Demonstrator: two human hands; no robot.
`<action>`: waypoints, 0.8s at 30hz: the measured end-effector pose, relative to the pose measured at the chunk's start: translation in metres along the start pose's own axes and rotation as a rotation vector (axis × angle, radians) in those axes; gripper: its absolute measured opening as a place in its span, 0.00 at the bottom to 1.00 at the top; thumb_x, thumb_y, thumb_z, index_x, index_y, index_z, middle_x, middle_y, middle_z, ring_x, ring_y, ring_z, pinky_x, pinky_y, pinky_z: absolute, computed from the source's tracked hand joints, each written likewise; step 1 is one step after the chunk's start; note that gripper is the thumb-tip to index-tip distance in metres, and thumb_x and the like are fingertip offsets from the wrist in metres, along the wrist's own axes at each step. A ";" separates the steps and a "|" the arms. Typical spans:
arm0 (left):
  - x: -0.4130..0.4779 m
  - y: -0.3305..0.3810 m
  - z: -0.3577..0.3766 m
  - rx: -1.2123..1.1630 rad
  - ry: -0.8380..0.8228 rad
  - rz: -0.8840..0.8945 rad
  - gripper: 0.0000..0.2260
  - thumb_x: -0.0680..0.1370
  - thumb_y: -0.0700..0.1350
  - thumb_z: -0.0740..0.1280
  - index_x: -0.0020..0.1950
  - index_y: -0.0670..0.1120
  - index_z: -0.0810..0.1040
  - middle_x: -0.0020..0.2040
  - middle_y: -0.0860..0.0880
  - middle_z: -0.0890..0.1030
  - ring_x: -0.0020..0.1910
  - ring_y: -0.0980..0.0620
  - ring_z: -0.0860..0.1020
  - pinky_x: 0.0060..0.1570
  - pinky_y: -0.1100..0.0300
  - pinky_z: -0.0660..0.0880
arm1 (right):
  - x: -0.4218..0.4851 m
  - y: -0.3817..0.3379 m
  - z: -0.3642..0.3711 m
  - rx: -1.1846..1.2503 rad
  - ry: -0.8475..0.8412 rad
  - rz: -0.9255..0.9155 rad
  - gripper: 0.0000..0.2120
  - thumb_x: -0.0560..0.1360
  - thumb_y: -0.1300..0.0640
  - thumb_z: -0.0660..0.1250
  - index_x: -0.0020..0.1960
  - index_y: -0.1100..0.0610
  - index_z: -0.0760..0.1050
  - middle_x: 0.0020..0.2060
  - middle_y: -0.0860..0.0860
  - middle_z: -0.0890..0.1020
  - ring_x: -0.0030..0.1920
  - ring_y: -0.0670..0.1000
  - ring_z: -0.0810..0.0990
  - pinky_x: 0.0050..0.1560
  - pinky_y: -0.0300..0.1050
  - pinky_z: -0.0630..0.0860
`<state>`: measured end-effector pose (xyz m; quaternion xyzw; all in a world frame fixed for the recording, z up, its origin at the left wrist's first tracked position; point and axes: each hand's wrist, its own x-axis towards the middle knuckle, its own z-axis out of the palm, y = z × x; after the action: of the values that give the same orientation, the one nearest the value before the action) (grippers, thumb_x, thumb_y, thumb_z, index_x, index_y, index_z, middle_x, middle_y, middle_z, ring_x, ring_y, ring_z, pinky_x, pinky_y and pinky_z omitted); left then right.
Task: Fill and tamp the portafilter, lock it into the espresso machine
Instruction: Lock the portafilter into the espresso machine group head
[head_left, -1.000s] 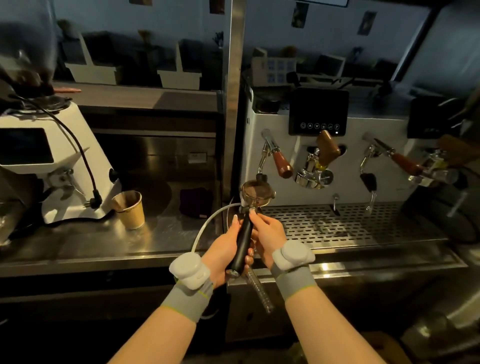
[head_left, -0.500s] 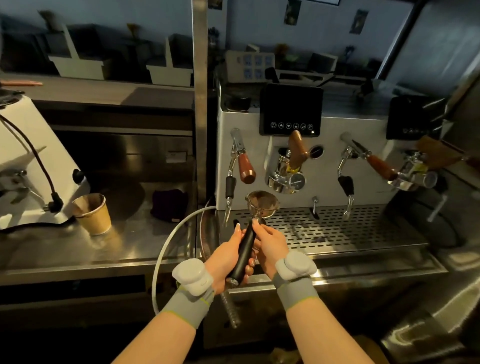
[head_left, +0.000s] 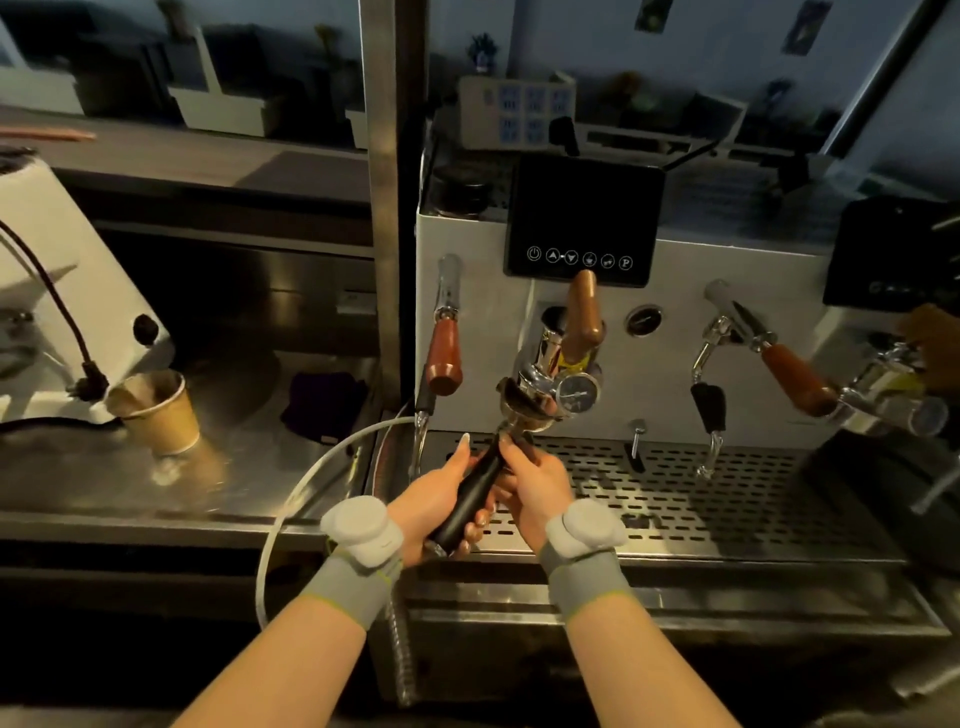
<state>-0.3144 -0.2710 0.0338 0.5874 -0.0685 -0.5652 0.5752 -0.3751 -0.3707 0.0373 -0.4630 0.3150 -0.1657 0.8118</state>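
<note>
Both my hands hold the portafilter (head_left: 470, 499) by its black handle. My left hand (head_left: 434, 506) wraps the lower handle, and my right hand (head_left: 532, 486) grips it near the neck. The metal basket (head_left: 524, 408) is tilted and sits just under the chrome group head (head_left: 545, 364) of the white espresso machine (head_left: 488, 332), left of a small pressure gauge (head_left: 576, 392). The basket's contents are hidden by the tilt. A wooden lever (head_left: 582, 317) rises above the group head.
Perforated drip tray (head_left: 701, 493) spans below the machine. A steam wand with wooden handle (head_left: 444, 348) hangs left of the group head; another wooden handle (head_left: 795, 376) is at right. White grinder (head_left: 62, 291), paper cup (head_left: 158, 410) and a dark cloth (head_left: 324, 405) sit on the steel counter at left.
The portafilter has risen and moved right, from over the drip tray's left end up to the group head, with the basket now tilted. Both hands kept their grip.
</note>
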 end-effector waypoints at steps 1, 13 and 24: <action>0.002 0.002 0.000 0.015 0.000 -0.001 0.30 0.75 0.68 0.48 0.34 0.44 0.71 0.24 0.50 0.71 0.18 0.56 0.69 0.19 0.67 0.66 | 0.002 -0.001 -0.001 0.008 -0.001 -0.001 0.06 0.79 0.62 0.61 0.45 0.60 0.75 0.30 0.52 0.82 0.25 0.43 0.81 0.26 0.34 0.76; 0.012 0.018 -0.002 0.142 0.003 -0.028 0.30 0.75 0.68 0.48 0.33 0.44 0.71 0.23 0.49 0.71 0.17 0.56 0.68 0.17 0.68 0.67 | 0.016 0.003 -0.007 0.010 0.022 -0.035 0.07 0.78 0.61 0.63 0.54 0.62 0.76 0.43 0.54 0.82 0.42 0.50 0.83 0.36 0.36 0.79; 0.021 0.032 -0.003 0.243 -0.036 -0.032 0.31 0.74 0.69 0.48 0.33 0.43 0.71 0.23 0.50 0.71 0.17 0.56 0.69 0.18 0.67 0.68 | 0.031 0.004 -0.008 -0.004 0.111 -0.054 0.04 0.77 0.60 0.64 0.49 0.57 0.77 0.56 0.62 0.81 0.58 0.60 0.80 0.50 0.44 0.79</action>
<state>-0.2863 -0.2953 0.0445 0.6433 -0.1375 -0.5724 0.4895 -0.3573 -0.3919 0.0197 -0.4632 0.3474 -0.2123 0.7872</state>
